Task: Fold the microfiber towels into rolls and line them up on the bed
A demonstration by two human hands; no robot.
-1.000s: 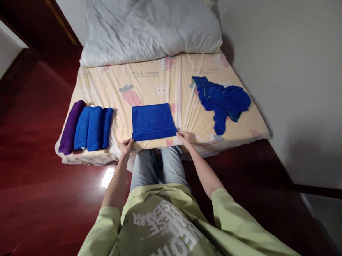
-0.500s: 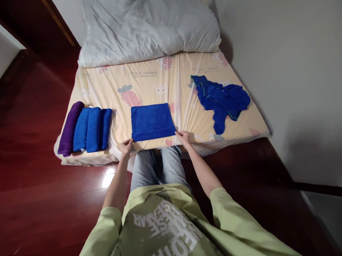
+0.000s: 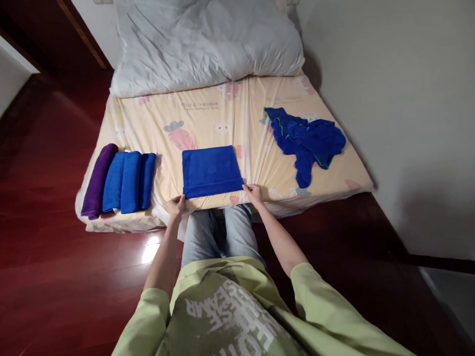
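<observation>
Both hands sit at the near corners of the folded blue towel on the mattress: I see my left hand and right hand pinching its near edge (fingers together). Rolled towels lie left, a crumpled blue cloth right.

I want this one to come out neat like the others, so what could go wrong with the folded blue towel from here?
The folded blue towel lies right at the mattress edge, so it might slide off toward the knees. The left hand and right hand pinch only its near corners, so the layers may shift unevenly. The sheet beside it is wrinkled, which could skew the fold.
</observation>
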